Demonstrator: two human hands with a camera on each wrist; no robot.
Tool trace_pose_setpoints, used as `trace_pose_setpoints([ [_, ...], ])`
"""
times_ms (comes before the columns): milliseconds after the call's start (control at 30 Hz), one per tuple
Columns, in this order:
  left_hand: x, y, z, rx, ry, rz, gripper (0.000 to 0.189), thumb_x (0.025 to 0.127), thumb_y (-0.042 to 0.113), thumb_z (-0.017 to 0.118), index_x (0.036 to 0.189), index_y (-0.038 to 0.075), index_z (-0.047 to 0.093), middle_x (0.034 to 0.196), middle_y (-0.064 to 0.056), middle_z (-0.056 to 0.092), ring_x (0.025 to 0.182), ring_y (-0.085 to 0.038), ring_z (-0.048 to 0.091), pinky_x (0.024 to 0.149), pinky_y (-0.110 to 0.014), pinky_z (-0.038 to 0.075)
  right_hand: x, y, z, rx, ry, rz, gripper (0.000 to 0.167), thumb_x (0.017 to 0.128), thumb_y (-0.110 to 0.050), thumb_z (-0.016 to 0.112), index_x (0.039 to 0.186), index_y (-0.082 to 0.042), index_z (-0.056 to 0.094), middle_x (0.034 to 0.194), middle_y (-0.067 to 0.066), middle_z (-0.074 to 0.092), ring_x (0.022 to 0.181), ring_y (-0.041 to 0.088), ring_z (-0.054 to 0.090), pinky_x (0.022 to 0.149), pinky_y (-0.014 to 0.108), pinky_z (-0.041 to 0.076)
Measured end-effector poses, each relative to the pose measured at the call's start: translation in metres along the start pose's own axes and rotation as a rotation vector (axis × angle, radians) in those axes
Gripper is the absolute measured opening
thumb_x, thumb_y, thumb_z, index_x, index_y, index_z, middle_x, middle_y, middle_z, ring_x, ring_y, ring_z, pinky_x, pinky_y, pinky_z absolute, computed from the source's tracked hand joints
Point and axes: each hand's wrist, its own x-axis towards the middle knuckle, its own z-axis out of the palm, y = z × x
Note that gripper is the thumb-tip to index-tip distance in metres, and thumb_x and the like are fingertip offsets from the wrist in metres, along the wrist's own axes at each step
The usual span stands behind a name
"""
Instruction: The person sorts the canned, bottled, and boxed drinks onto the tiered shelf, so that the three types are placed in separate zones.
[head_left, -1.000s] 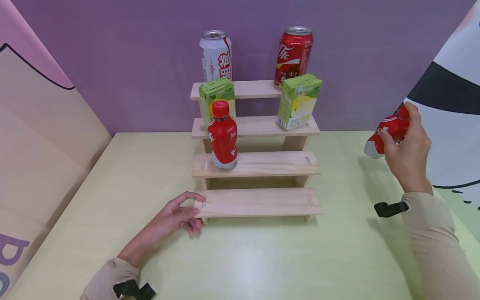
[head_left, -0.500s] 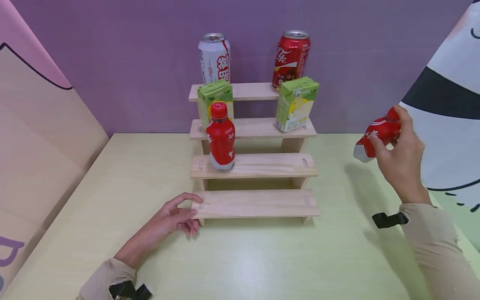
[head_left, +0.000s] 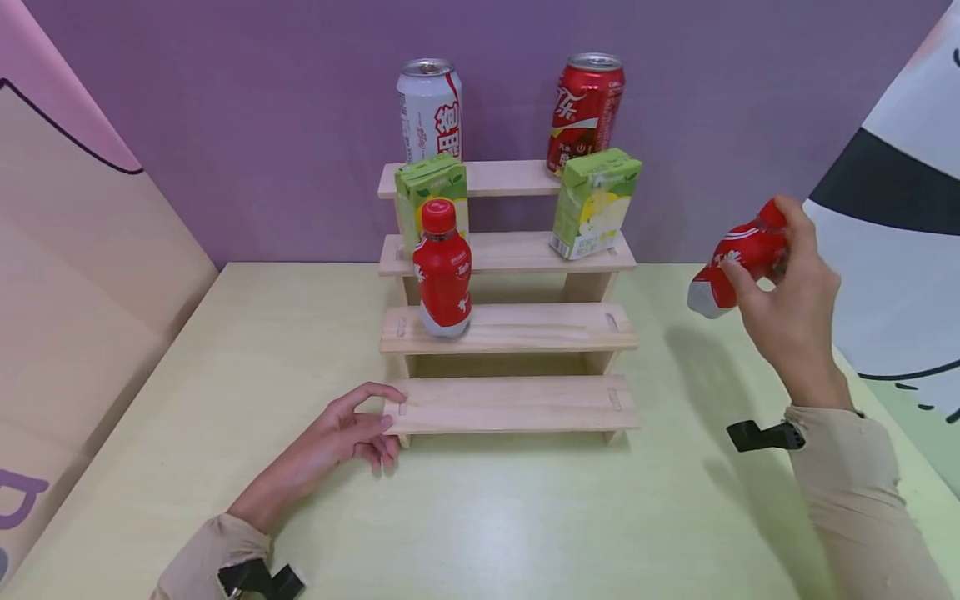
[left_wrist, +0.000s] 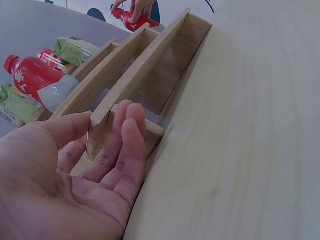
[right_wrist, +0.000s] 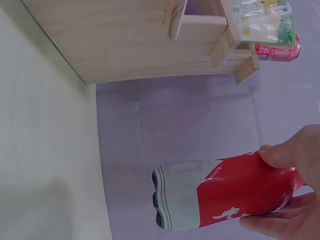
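Note:
My right hand (head_left: pixel 798 312) grips a small red drink bottle (head_left: pixel 738 258) with a white base, tilted in the air right of the wooden step rack (head_left: pixel 510 404). In the right wrist view the bottle (right_wrist: pixel 230 192) lies between thumb and fingers, its base toward the rack. My left hand (head_left: pixel 337 433) pinches the left end of the rack's lowest shelf. The left wrist view shows its thumb on the board's edge and fingers beneath (left_wrist: pixel 105 170). Another red bottle (head_left: pixel 444 279) stands upright at the left of the second shelf from the bottom.
A green drink carton (head_left: pixel 597 204) stands at the right of the third shelf; another carton (head_left: pixel 431 179) is partly hidden behind the standing bottle. On the top shelf are a white can (head_left: pixel 430 112) and a red can (head_left: pixel 587 112). A purple backdrop (head_left: pixel 300 125) rises behind the table (head_left: pixel 480 517).
My right hand has carried its bottle leftward, closer to the rack. My left hand keeps its pinch on the shelf, and the items on the rack stay in place.

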Motion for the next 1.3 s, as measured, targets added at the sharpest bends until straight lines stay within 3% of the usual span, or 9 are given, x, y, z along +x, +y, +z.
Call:
trace_pose_setpoints([
  [700,0.0,0.0,0.001,0.004,-0.01,0.01,0.035,0.104,0.014,0.053,0.138,0.008,0.044,0.09,-0.025,0.068,0.075,-0.028,0.067,0.068,-0.039,0.059,-0.006,-0.008,0.0,0.014,-0.01,-0.054,0.085,0.09,-0.013,0.073,0.153,-0.043,0.024,0.152,0.002,0.046,0.131,0.036,0.051,0.103,0.037,0.045],
  [1033,0.0,-0.001,0.001,0.008,0.002,-0.004,0.036,0.103,0.015,0.055,0.137,0.009,0.045,0.089,-0.024,0.068,0.075,-0.03,0.068,0.068,-0.039,0.059,-0.014,-0.031,-0.002,0.022,-0.012,-0.106,0.086,0.089,-0.012,0.075,0.153,-0.043,0.026,0.151,0.0,0.046,0.129,0.036,0.052,0.102,0.029,0.045],
  [1300,0.0,-0.001,0.001,0.004,-0.008,0.008,0.036,0.104,0.014,0.054,0.138,0.008,0.045,0.089,-0.023,0.068,0.075,-0.03,0.067,0.068,-0.038,0.059,-0.021,-0.051,-0.003,0.052,-0.004,-0.194,0.087,0.086,-0.008,0.077,0.153,-0.04,0.031,0.148,0.003,0.049,0.125,0.037,0.055,0.1,0.02,0.044],
])
